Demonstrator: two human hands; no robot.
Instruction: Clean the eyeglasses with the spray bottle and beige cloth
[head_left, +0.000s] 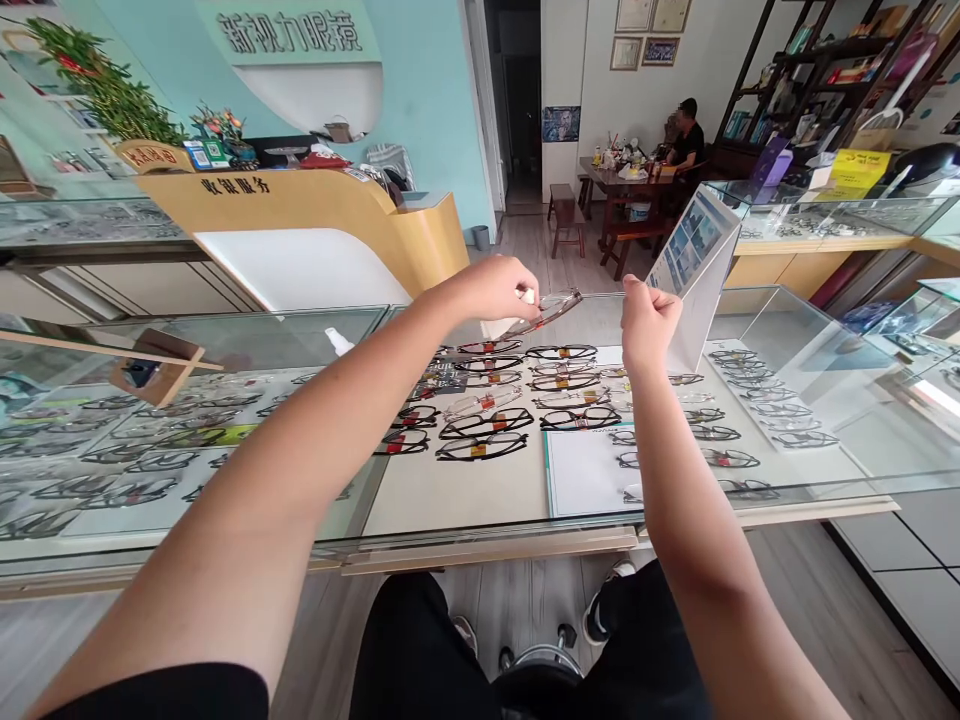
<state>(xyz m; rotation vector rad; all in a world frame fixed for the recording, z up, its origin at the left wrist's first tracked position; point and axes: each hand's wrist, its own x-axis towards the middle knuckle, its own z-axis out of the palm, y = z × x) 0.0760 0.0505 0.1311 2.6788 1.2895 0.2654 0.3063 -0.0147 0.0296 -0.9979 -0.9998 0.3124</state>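
The held glasses (556, 317) are partly see-through, with a red-orange spot. On the counter (457, 500), lined in off-white, most frames (493, 446) are black, some clear, dotted with orange, red and yellow tags (582, 423); the sheet (589, 475) there is white with a teal edge. The sleeve (165, 692) and trousers (409, 645) are black, the floor (480, 585) grey with a wood-grain plank pattern. The wall (439, 100) is pale turquoise (the sign (292, 35) carries dark characters on pale mint), the desk (427, 240) honey-coloured wood with a white panel (300, 270), the bag (859, 175) bright yellow, the box (772, 162) purple, the bench (566, 208) reddish brown.
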